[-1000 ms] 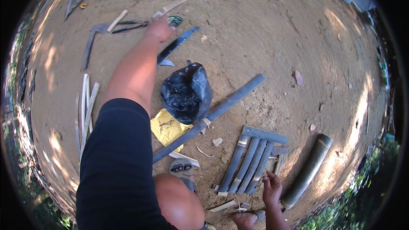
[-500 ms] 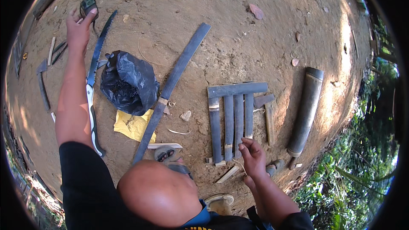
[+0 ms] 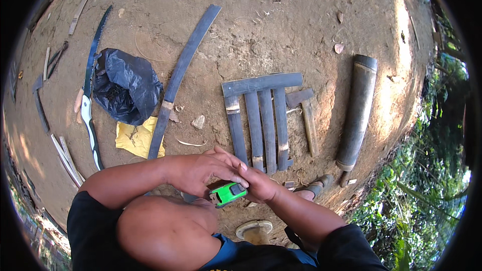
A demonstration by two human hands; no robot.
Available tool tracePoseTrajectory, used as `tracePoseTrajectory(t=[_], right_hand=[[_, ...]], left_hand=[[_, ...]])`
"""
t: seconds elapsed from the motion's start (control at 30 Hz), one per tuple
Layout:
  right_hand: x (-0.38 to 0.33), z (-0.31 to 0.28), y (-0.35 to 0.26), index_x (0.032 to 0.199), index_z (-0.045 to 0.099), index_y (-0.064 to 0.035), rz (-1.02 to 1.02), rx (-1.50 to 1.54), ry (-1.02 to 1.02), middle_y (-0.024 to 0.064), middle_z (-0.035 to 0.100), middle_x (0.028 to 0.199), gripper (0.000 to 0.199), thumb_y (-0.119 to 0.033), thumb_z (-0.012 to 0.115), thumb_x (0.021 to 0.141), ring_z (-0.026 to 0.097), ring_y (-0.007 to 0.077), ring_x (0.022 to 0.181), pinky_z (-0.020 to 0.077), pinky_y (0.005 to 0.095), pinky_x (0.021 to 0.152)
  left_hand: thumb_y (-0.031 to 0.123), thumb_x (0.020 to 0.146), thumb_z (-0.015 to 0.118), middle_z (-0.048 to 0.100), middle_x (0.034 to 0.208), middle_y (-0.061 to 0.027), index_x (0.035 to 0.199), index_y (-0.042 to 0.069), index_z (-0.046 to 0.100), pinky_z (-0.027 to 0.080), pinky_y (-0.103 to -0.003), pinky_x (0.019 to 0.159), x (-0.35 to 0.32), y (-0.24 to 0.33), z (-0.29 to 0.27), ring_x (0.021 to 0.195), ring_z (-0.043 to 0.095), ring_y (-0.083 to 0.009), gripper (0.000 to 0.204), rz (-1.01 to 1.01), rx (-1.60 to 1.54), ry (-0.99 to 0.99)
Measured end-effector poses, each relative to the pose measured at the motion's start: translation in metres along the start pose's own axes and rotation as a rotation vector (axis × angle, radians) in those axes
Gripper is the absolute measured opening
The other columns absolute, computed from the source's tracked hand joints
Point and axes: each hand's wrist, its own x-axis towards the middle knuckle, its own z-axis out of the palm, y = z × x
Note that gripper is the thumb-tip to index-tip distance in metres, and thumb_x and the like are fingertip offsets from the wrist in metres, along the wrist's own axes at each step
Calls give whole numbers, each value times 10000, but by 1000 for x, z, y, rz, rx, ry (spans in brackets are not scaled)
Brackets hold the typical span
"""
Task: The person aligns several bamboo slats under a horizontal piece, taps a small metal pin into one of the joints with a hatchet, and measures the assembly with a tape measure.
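Just in front of my body, my left hand (image 3: 198,173) is closed on a green and black tape measure (image 3: 230,194). Against it, my right hand (image 3: 260,184) is closed at the tape measure's other side, its fingers partly hidden behind the left ones. Beyond the hands, several dark bamboo slats (image 3: 267,125) lie side by side with a crosspiece (image 3: 262,84) over their far ends. A longer dark slat (image 3: 183,70) lies slanted to their left. Beside the row, on its right, is a hammer (image 3: 310,128) with a wooden handle.
A black plastic bag (image 3: 128,83) with dark bits inside stands by yellow paper (image 3: 131,140). Left of it lie a pruning saw (image 3: 88,113), a small hatchet-like tool (image 3: 41,105) and pliers (image 3: 57,59). A thick bamboo tube (image 3: 357,113) lies at right, near green plants (image 3: 396,221).
My left hand has come from the far left with the tape measure to my right hand in front of me. My right hand has moved left to meet it. The view has shifted slightly.
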Motion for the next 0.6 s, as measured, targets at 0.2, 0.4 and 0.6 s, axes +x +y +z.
tracePoseTrajectory(t=[0.2,0.4,0.6], right_hand=[[-40,-26,6,1693,161,-133,330,64,-113,146,450,1608,947,-666,555,1017,518,303,1430,613,500,939],[-36,-33,-27,1670,291,-119,221,-185,106,132,523,1539,843,-559,619,1030,572,294,1349,592,485,970],[-25,-38,-59,1513,557,-84,-29,-1254,359,200,614,1335,844,-550,820,860,661,366,1190,544,458,997]], left_hand=[[17,776,799,565,1469,-132,1560,163,529,428,-448,1163,1,-5,25,1363,545,-344,841,-142,-182,-81],[-22,819,736,652,1217,-77,1549,135,514,532,-342,967,10,-6,24,1111,667,-204,779,-521,-239,272],[10,979,662,673,1286,-121,1462,-44,537,528,-319,1022,16,-41,40,1141,670,-161,502,-450,-739,507]])
